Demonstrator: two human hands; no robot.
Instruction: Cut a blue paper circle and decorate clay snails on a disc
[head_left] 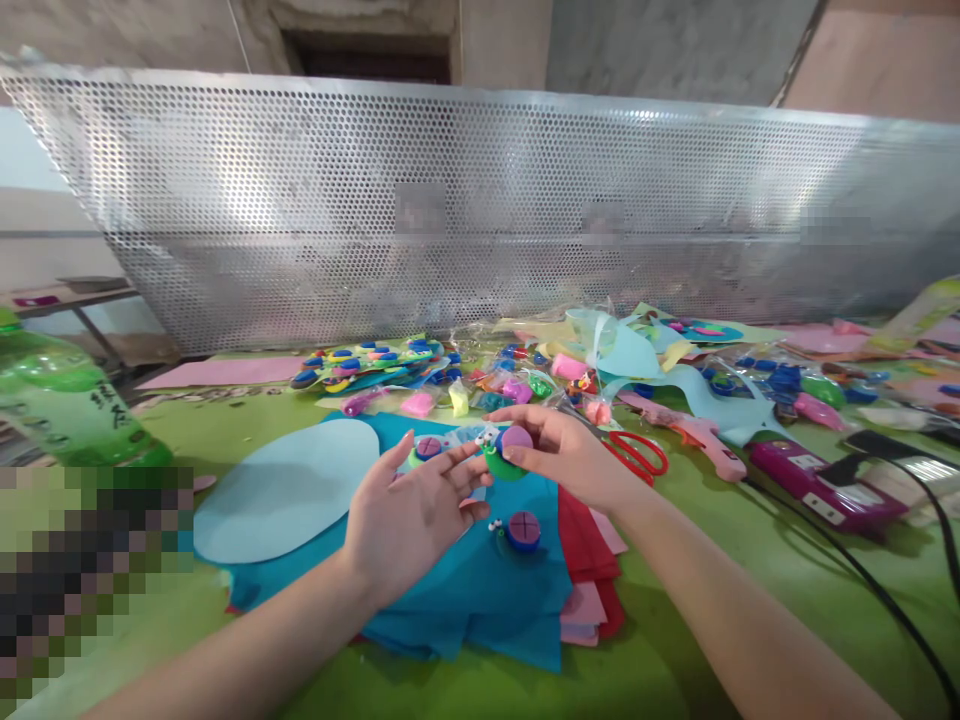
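My right hand (pixel 555 450) pinches a small clay figure (pixel 511 450) with a purple top, a blue and green body and white eyes. Palm up, my left hand (pixel 416 510) is beside it, fingers apart, with fingertips close to the figure's left edge; whether they touch it is unclear. Below my hands, a purple and blue clay disc (pixel 523 530) marked with a cross lies on blue sheets (pixel 480 600), small eyes to its left. Another such disc (pixel 428 449) sits behind my left fingers. A pale blue oval sheet (pixel 289 490) lies left of my left hand.
Red scissors (pixel 641 456), a pink glue gun (pixel 697 435) and a purple box (pixel 829 487) with cables are on the right. Bagged clay (pixel 517 388) and finished clay pieces (pixel 367 365) lie at the back. A green bottle (pixel 71 400) stands left, before a perforated metal panel (pixel 480 220).
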